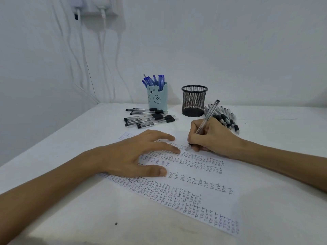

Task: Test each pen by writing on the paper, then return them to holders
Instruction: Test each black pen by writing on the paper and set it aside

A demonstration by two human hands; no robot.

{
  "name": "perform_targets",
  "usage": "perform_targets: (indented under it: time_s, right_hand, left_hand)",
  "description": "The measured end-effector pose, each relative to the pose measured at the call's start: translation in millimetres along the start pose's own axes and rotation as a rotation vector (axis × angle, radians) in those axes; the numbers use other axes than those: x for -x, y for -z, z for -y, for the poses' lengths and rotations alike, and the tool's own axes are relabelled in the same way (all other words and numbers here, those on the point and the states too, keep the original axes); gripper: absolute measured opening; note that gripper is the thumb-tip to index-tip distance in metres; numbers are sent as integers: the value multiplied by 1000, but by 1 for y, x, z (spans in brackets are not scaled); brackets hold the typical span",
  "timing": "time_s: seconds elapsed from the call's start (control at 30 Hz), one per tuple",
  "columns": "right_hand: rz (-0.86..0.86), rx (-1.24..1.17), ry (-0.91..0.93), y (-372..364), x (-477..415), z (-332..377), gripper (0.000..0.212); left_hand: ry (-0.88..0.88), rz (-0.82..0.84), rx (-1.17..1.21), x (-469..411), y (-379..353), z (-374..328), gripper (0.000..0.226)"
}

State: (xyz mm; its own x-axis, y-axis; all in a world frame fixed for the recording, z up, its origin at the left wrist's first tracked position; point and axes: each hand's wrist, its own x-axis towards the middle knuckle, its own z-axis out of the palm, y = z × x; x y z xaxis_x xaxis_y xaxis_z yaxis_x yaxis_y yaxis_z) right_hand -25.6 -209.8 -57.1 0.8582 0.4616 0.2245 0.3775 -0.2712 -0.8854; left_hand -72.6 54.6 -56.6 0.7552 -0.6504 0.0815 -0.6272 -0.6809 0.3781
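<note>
Your right hand (210,137) pinches a pen (206,121), tip on the paper (203,195); your left hand (131,154) lies flat there, fingers spread wide.

White table (274,218) in a corner, plain white walls (230,41), wall socket (102,15) with plugs, white cables (82,50) hanging down

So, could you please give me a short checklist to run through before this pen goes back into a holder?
1. Pen gripped firmly in the right hand: ok.
2. Pen tip down on the paper: ok.
3. Left hand flat on the paper, steadying it: ok.
4. This pen leaves a clear mark: cannot tell, the fresh stroke is too small to see.
5. Mesh holder upright, mouth open: ok.
6. Room left in the blue holder: cannot tell, blue pens already stand in it.
</note>
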Motion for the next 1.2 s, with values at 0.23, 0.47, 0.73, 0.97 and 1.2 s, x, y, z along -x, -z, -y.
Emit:
perform_targets:
  time_s: [0.23, 0.47, 0.73, 0.97, 1.2]
  right_hand:
    - [-11, 24, -21, -1, -1, 2, 16]
    - [-28, 30, -40, -1, -2, 4, 17]
    - [-24, 44, -42, -1, 0, 5, 15]
    - [-46, 70, -38, 0, 0, 4, 17]
    - [-63, 73, -42, 0, 0, 3, 17]
  left_hand:
    - [-7, -5, 9, 0, 0, -1, 80]
    - [-14, 1, -2, -1, 0, 2, 80]
    - [-18, 9, -14, -4, -3, 10, 76]
    - [-27, 6, -60, -6, -5, 12, 80]
    - [-33, -2, -39, -5, -4, 13, 77]
